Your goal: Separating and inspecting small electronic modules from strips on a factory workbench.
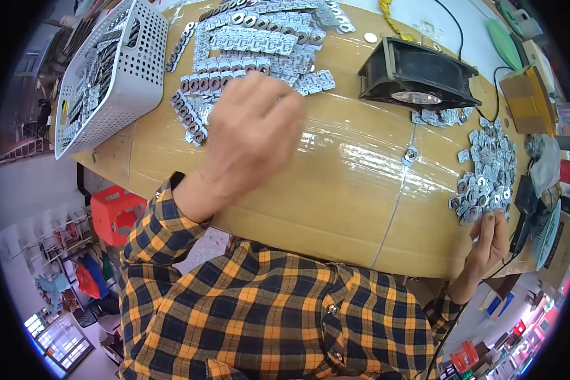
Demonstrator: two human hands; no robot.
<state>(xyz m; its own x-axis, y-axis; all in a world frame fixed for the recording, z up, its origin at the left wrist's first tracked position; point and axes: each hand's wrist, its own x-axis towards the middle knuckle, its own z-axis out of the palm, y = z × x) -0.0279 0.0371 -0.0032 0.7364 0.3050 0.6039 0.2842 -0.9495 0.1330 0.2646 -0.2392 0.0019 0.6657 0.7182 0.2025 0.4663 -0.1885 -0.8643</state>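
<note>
My left hand (253, 130) is closed, slightly blurred, at the near edge of the stacked rows of small silvery metal parts (253, 42). Its fingers curl away beneath the back of the hand, so what they hold is hidden. Many of the parts carry a dark round ring. On the far right, my right hand (489, 239) pinches at the near end of a loose pile of similar small metal parts (491, 164). Thumb and fingertips are together there, seemingly on one small part. A single metal part (410, 155) lies apart, left of that pile.
A white perforated basket (142, 69) with more strips stands at the left. A black boxy fan (418, 73) with a cable sits at the back right. Beyond the loose pile are a cardboard box (529, 101) and plastic bags (544, 168). A red stool (115, 212) stands below the table's left edge.
</note>
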